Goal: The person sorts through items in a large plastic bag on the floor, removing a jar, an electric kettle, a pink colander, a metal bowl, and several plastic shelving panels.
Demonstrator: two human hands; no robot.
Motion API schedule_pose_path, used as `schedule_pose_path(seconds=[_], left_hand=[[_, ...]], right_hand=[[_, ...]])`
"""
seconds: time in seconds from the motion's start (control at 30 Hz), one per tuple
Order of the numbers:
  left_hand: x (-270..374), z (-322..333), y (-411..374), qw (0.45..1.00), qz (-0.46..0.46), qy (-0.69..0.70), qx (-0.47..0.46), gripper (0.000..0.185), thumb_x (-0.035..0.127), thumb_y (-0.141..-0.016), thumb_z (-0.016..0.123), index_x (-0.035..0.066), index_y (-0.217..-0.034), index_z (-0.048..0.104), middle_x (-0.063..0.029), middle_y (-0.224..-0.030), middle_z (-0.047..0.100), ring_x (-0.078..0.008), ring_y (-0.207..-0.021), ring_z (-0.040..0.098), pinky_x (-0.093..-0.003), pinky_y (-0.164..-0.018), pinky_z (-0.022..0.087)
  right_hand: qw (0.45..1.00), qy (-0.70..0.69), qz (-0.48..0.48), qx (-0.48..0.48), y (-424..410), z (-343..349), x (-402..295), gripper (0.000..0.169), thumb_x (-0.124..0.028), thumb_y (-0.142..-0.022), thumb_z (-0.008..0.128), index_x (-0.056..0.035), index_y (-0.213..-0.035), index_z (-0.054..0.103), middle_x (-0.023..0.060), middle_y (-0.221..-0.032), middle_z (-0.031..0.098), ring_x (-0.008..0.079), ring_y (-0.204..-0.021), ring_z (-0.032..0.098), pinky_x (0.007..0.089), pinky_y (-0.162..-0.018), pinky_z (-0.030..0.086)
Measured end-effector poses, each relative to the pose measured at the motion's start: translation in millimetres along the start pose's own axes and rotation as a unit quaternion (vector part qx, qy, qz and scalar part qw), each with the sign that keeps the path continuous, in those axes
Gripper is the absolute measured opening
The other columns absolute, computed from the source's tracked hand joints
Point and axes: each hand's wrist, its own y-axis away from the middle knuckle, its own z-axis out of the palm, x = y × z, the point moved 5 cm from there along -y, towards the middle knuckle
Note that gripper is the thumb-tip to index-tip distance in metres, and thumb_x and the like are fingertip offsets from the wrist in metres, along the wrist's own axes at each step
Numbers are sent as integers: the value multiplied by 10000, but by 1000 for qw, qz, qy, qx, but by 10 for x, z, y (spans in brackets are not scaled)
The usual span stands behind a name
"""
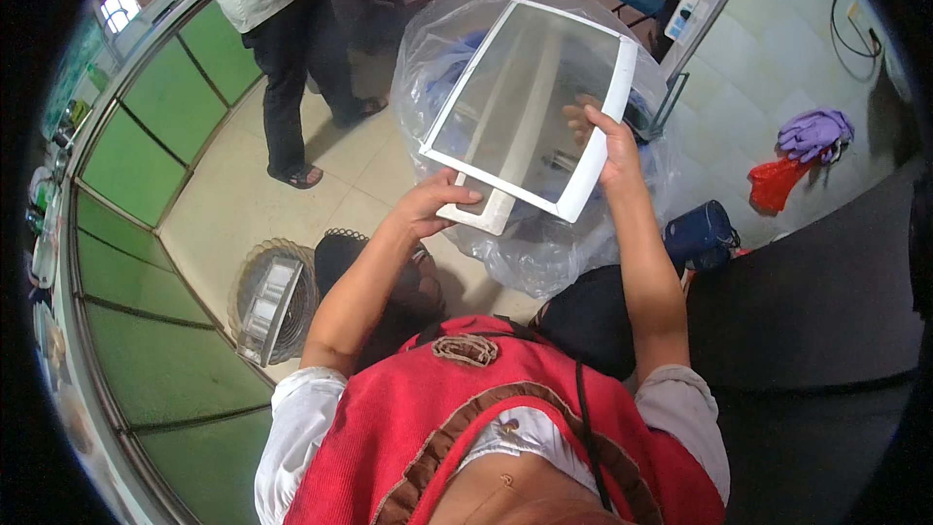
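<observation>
Two white-framed glass panels, resembling refrigerator shelves, overlap in front of me. My right hand [617, 149] grips the upper panel [503, 80] by its wide right-hand rail, thumb on top and fingers showing through the glass. Under it lies the second panel [497, 215], mostly covered, with its off-white near corner sticking out. My left hand [437, 204] pinches that corner, thumb over the frame. Both panels are tilted above a large clear plastic bag [539, 262] on the floor, which has blue material inside that I cannot make out.
A woven basket [237, 292] with a clear plastic rack [271, 306] stands left of my legs. Green cabinets [146, 153] line the left side, and another person [280, 65] stands ahead. Right are a dark blue cylinder [696, 230], purple gloves [813, 133] on the wall and a black surface [802, 306].
</observation>
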Motion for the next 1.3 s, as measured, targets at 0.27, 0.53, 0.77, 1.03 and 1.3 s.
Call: schedule_pose_path(seconds=[0.27, 0.53, 0.77, 1.03, 1.3], left_hand=[[53, 370, 30, 996, 9, -88, 13, 570, 7, -649, 642, -22, -1165, 404, -127, -1032, 539, -218, -909, 563, -328, -830, 459], [-28, 299, 88, 984, 39, -157, 77, 720, -52, -610, 636, -14, -1260, 327, -118, -1081, 513, -234, -993, 511, -327, -879, 403], [352, 856, 15, 940, 66, -333, 19, 743, 58, -588, 698, -27, -1241, 355, -84, -1002, 557, -173, -861, 556, -265, -766, 445], [76, 1919, -382, 902, 20, -415, -117, 836, 63, -587, 717, 9, -1306, 293, -121, -1187, 476, -239, -1115, 439, -350, -950, 334], [-155, 2238, -646, 910, -5, -357, -212, 738, 269, -736, 641, 45, -1327, 260, -158, -1239, 431, -249, -1099, 464, -379, -927, 361]], right_hand=[[993, -107, 8, 48, 212, -228, 107, 289, -61, -713, 619, 51, -970, 548, 164, -821, 620, 188, -664, 614, 265, -591, 509], [982, -181, 2, 48, 483, -124, 268, 330, -79, -705, 645, -66, -1007, 513, 64, -873, 562, 194, -819, 585, 368, -693, 512], [944, -321, -59, -55, 709, -154, 19, 394, -95, -747, 574, -31, -1117, 452, 76, -860, 584, 193, -765, 589, 321, -695, 499], [950, -191, -208, 131, 1318, -649, -935, 216, -138, -724, 603, -28, -907, 574, 65, -719, 598, 179, -651, 576, 309, -625, 496], [860, 271, -360, 238, 2557, -1398, -2296, 383, 8, -660, 576, 15, -1039, 517, 84, -856, 525, 196, -789, 532, 293, -702, 450]])
